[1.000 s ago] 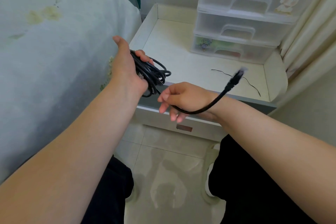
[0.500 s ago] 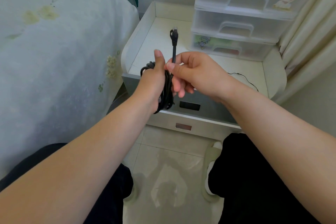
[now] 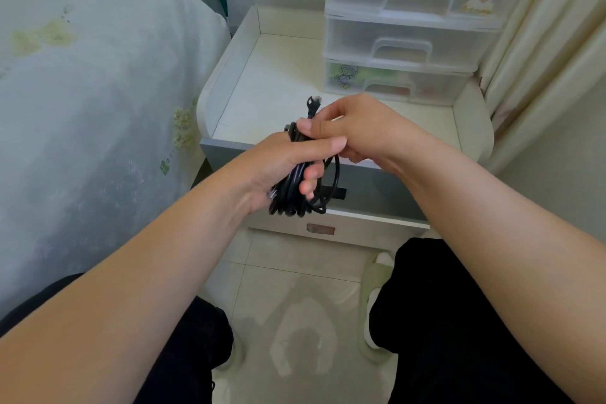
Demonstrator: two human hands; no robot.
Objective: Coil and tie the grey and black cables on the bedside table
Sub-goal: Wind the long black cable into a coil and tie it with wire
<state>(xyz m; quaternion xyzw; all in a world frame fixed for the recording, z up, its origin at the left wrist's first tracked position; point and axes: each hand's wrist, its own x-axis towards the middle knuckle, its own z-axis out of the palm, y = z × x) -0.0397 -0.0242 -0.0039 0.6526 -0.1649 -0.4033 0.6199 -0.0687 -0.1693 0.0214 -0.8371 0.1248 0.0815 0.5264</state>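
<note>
- Left hand (image 3: pixel 278 161) grips the coiled black cable (image 3: pixel 292 190), held in the air in front of the worktop (image 3: pixel 282 75), loops hanging below the fingers
- Right hand (image 3: pixel 357 128) pinches the cable's free end, plug (image 3: pixel 313 104) pointing up
- 3 clear drawers (image 3: pixel 410 26) stand at the worktop's back
- Bed (image 3: pixel 82 92) at left

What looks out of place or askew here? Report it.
Little stands out. On the black cable coil gripped by the left hand, one loop bulges out to the right, and the plug end pinched by the right hand sticks up loose, untied. No damage or spills visible.
</note>
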